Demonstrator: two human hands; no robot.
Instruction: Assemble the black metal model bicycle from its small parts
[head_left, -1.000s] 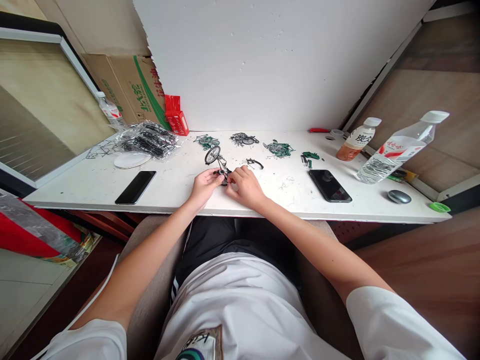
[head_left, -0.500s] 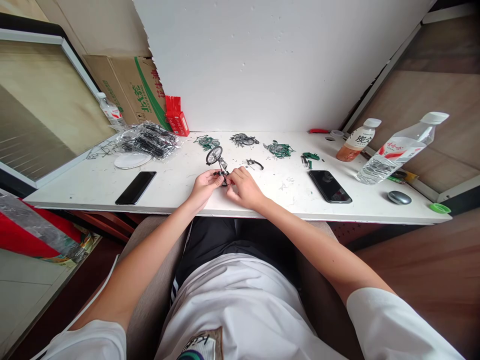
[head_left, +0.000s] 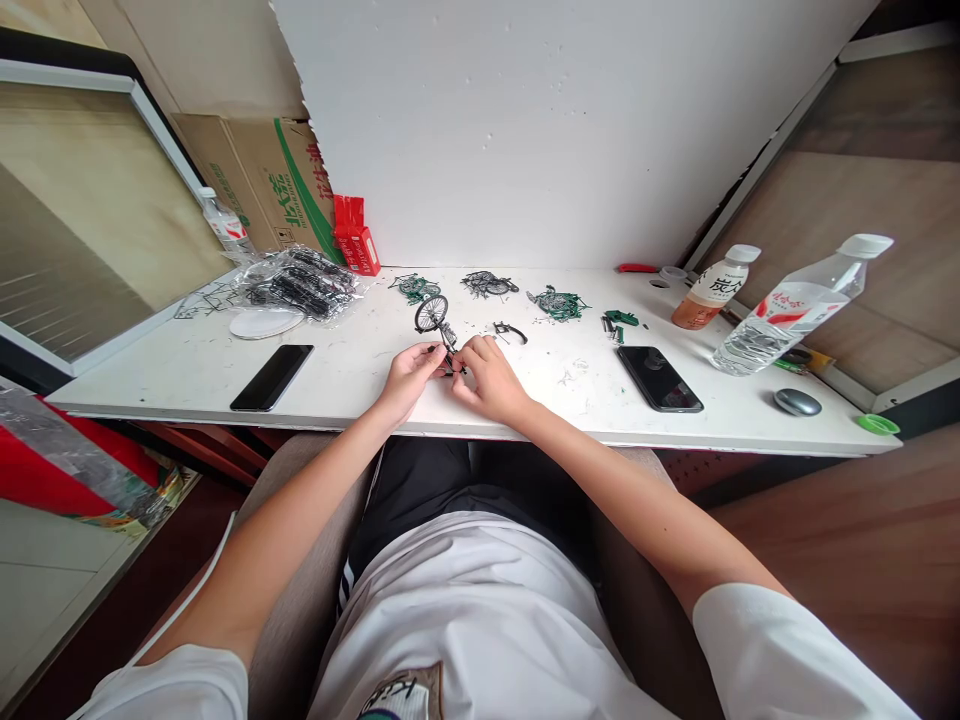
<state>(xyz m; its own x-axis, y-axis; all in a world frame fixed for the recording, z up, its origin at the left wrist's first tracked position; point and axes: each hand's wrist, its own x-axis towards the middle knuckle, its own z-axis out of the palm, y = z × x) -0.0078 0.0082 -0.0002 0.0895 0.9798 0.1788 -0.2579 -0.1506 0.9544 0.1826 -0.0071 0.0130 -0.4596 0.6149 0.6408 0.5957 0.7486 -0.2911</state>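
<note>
A small black model with a spoked wheel (head_left: 431, 313) is held near the table's front edge, its wheel tilted up and away from me. My left hand (head_left: 409, 380) is closed on its lower part from the left. From the right, the fingers of my right hand (head_left: 487, 378) pinch the same lower part, which they partly hide. Behind the hands lie a green pile of parts (head_left: 417, 289), a black pile (head_left: 489, 284) and another green pile (head_left: 559, 303). A curved black part (head_left: 511, 331) rests just beyond my right hand.
On the white table (head_left: 360, 385) are a left phone (head_left: 272, 377), a right phone (head_left: 660, 378), a plastic bag of black parts (head_left: 300, 283), a white disc (head_left: 264, 322), green pieces (head_left: 621, 319), a water bottle (head_left: 787, 318), a brown drink bottle (head_left: 712, 290) and a grey oval object (head_left: 797, 402).
The model has turned slightly in my hands, and more of its dark lower part shows between my fingers. Both hands stay in nearly the same place. The whole view has shifted slightly.
</note>
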